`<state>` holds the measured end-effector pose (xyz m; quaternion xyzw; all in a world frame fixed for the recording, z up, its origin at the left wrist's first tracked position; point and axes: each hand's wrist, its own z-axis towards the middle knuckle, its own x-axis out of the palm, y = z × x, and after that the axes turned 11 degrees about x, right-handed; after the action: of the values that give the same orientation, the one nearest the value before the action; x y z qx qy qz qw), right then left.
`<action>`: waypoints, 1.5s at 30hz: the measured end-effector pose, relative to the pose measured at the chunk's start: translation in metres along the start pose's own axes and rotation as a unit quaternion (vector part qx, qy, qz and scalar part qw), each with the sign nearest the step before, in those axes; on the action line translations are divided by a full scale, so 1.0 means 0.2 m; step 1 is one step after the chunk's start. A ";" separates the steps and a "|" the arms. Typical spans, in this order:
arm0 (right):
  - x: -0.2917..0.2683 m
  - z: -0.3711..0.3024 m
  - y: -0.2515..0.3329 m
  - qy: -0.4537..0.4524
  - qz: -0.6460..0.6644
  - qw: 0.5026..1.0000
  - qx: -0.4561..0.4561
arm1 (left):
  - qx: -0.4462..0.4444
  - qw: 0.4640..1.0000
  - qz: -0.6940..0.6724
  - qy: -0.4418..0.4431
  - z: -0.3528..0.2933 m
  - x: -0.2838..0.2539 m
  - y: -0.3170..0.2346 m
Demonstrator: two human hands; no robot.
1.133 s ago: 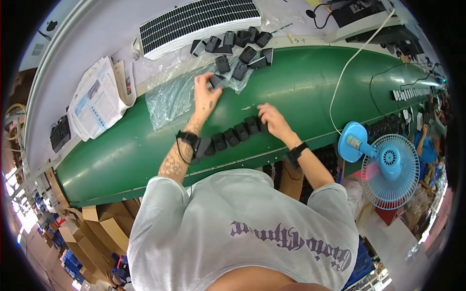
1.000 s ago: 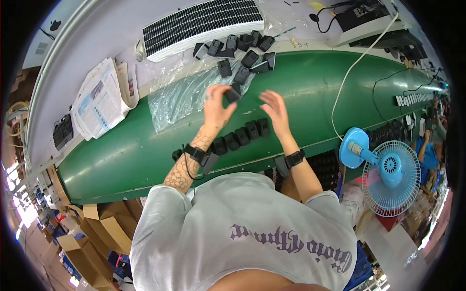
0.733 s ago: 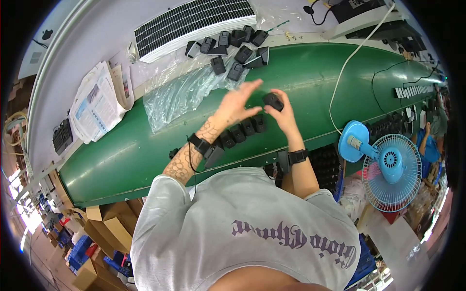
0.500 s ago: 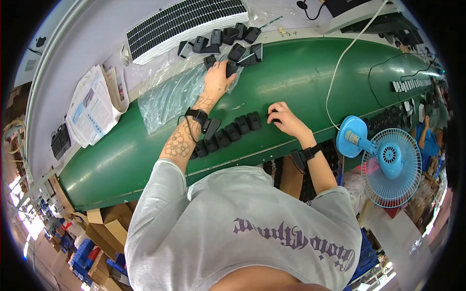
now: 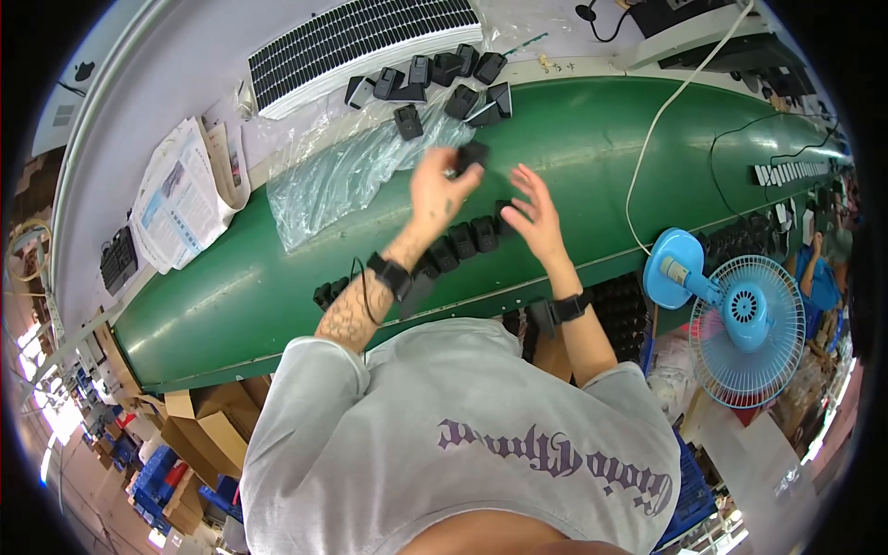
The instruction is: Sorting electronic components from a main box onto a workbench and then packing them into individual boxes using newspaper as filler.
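Left hand [image 5: 437, 190], just above the middle of the frame, pinches a small black block [image 5: 471, 154] in its fingertips, lifted over the green worktop [image 5: 601, 139]. Right hand [image 5: 535, 219] beside it is spread open and holds nothing, hovering by a row of black blocks [image 5: 460, 242] along the worktop's near edge. More blocks [image 5: 435, 79] lie at the top, by a clear plastic bag [image 5: 351, 171].

Row of small blocks [image 5: 462, 242] lies on belt [image 5: 592, 148], near edge. Plastic bag [image 5: 342, 171] left of centre on belt. Loose blocks [image 5: 435, 79] behind bag. Panel [image 5: 356, 37] behind those. Fan [image 5: 735, 314] right, off belt.
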<state>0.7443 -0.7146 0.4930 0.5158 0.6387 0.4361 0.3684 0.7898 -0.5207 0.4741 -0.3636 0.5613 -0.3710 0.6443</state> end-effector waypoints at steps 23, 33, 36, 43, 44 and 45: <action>-0.15 0.84 0.00 -0.196 -0.349 0.893 -0.205 | 0.100 0.979 0.173 -0.043 0.35 -0.15 0.48; -0.42 0.73 -0.20 -0.195 -0.275 0.935 -0.108 | 0.169 0.981 0.093 0.034 0.12 -0.12 0.07; -0.59 0.31 -0.32 -0.118 -0.111 0.987 0.020 | 0.162 0.968 -0.006 0.190 0.00 0.13 -0.12; -0.69 -0.24 -0.48 -0.192 -0.035 0.979 0.059 | 0.208 0.901 0.133 0.357 -0.15 0.65 -0.18; -0.70 -0.25 -0.48 -0.177 -0.019 0.980 0.089 | 0.241 0.893 0.171 0.340 -0.20 0.70 -0.11; -0.69 -0.25 -0.48 -0.182 -0.018 0.979 0.087 | 0.245 0.891 0.170 0.341 -0.21 0.70 -0.11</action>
<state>0.6925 -0.8669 0.4227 0.6052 0.6060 0.2711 0.4394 0.7598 -0.6575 0.4252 0.0561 0.6909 -0.4827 0.5353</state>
